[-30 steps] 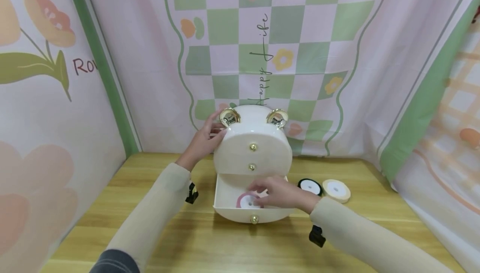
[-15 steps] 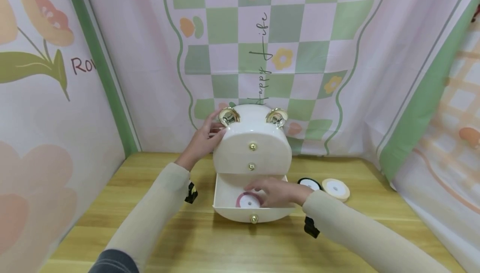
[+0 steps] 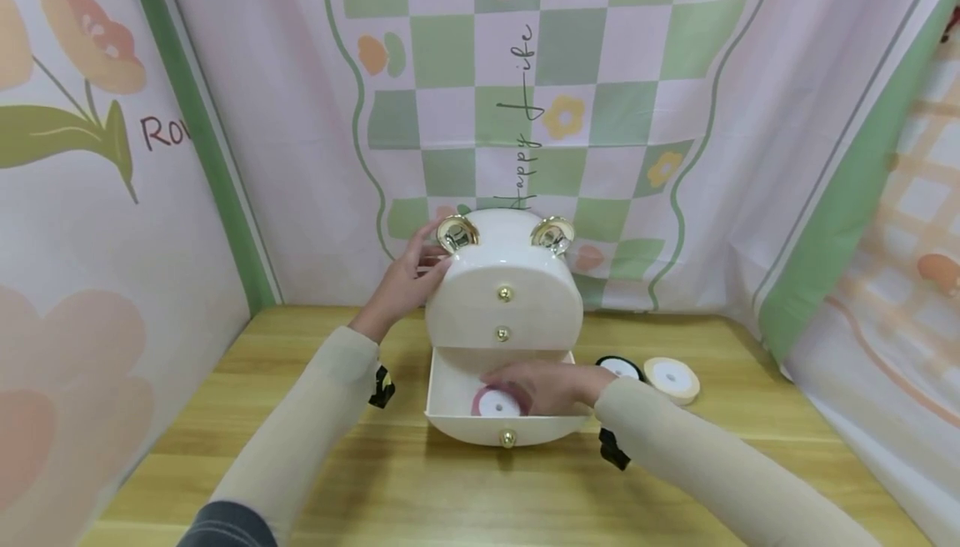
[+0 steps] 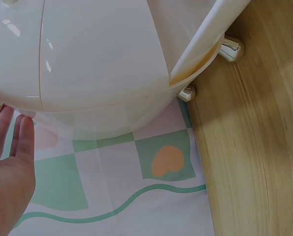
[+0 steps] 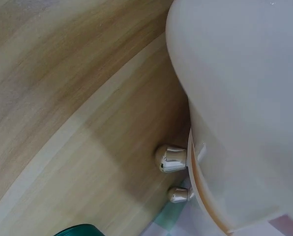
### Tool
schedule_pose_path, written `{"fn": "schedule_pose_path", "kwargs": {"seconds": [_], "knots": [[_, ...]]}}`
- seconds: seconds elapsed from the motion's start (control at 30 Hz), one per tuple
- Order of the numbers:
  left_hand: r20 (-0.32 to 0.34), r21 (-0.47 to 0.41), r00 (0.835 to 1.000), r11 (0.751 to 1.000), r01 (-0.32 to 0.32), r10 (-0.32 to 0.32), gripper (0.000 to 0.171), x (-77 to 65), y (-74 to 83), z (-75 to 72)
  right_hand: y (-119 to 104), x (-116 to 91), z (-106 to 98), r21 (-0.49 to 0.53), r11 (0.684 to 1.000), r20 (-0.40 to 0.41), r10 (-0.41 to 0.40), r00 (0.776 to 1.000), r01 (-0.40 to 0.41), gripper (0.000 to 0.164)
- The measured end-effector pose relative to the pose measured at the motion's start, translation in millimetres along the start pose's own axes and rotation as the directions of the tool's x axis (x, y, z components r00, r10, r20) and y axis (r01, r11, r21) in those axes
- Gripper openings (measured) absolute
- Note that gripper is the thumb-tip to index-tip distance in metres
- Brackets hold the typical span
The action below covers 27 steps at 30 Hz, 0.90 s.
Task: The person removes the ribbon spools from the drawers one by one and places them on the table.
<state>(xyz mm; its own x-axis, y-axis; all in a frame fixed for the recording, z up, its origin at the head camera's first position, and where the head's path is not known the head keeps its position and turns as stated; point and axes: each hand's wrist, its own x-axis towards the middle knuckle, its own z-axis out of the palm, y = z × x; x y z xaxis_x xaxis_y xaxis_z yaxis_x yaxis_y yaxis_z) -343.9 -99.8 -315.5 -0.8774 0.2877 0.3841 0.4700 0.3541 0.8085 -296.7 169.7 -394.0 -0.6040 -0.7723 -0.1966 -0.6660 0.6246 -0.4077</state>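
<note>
A white storage box (image 3: pixel 504 305) with gold bear ears and gold knobs stands on the wooden table. Its bottom drawer (image 3: pixel 450 380) is pulled out. A pink-edged ribbon spool (image 3: pixel 498 403) lies in the drawer; only a pink bit shows at the lower right in the right wrist view. My right hand (image 3: pixel 543 384) reaches in from the right, blurred, with fingers over the spool's far and right rim. Its thumb is hidden, so I cannot see whether it pinches. My left hand (image 3: pixel 408 280) rests on the box's upper left side beside the ear (image 3: pixel 457 235), fingers fairly straight.
A dark-edged ribbon spool (image 3: pixel 619 368) and a cream ribbon spool (image 3: pixel 672 379) lie on the table right of the box. Patterned cloth (image 3: pixel 450 122) hangs close behind the box. In the left wrist view, short gold feet (image 4: pixel 231 48) show under the box.
My right hand has shifted left and lower over the pink spool, and its thumb has gone out of sight. The spool, the box and my left hand look nearly unmoved.
</note>
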Motion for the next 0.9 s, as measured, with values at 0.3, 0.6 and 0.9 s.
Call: {"fn": "schedule_pose_path", "kwargs": {"seconds": [0.3, 0.6, 0.9], "knots": [[0.007, -0.012, 1.0, 1.0, 0.005, -0.005, 0.068, -0.5, 1.3, 0.5, 1, 2, 3, -0.024, 1.0, -0.014, -0.004, 1.0, 0.004, 0.072], [0.021, -0.005, 1.0, 1.0, 0.02, -0.02, 0.069, -8.5, 20.4, -1.3, -1, 0, 2, 0.018, 1.0, -0.024, 0.022, 0.999, -0.022, 0.07], [0.0, -0.009, 1.0, 1.0, -0.001, 0.001, 0.066, -0.1, -0.8, 0.6, -1, -1, 0, -0.027, 1.0, -0.056, -0.001, 0.998, 0.0, 0.069]]}}
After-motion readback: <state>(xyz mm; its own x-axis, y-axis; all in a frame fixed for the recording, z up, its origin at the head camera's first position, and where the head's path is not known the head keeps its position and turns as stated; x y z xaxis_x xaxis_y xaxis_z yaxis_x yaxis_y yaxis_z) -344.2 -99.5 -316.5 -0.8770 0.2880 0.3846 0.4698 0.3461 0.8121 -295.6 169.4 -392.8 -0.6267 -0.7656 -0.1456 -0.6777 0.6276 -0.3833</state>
